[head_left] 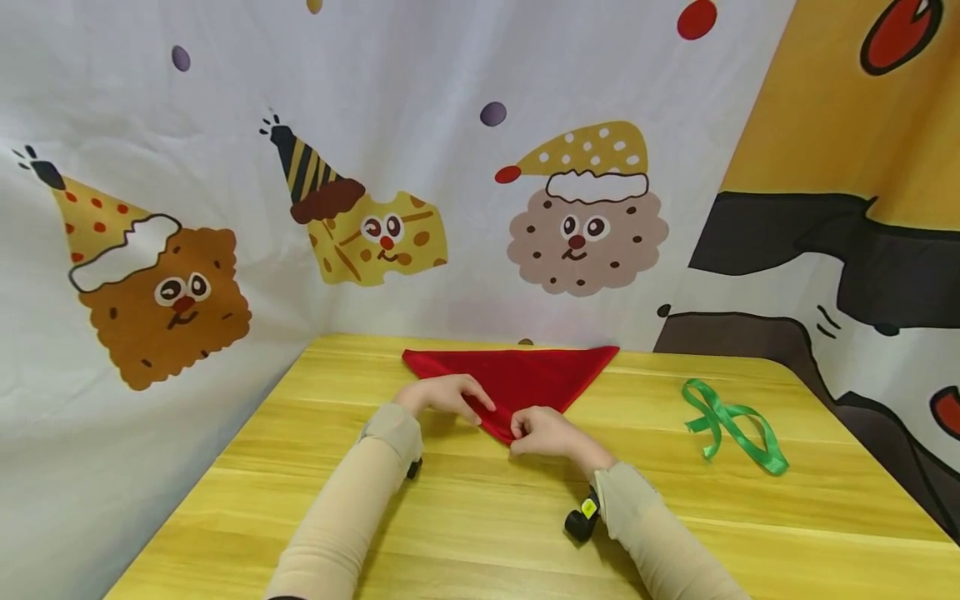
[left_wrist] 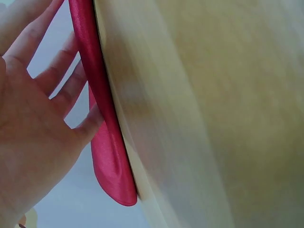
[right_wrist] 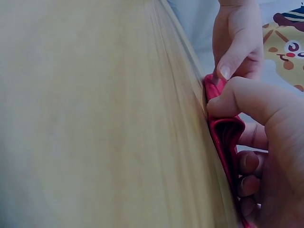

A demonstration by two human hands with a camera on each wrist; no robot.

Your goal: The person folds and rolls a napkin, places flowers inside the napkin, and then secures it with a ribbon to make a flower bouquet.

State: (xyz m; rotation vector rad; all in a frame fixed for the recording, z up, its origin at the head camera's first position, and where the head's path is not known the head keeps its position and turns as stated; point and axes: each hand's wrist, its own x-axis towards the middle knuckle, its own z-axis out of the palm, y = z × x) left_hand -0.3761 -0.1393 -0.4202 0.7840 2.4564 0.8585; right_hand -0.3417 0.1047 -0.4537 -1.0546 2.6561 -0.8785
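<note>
Cloth [head_left: 525, 375]: one | right hand [head_left: 549, 432]: pinching it | left hand [head_left: 448, 393]: touching, fingers loose | ribbon [head_left: 723, 412]: one

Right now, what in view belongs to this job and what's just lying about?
In use:
red cloth
right hand, pinching its near corner
left hand, at its left edge

Apparently just lying about:
green ribbon, untouched on the table
</note>
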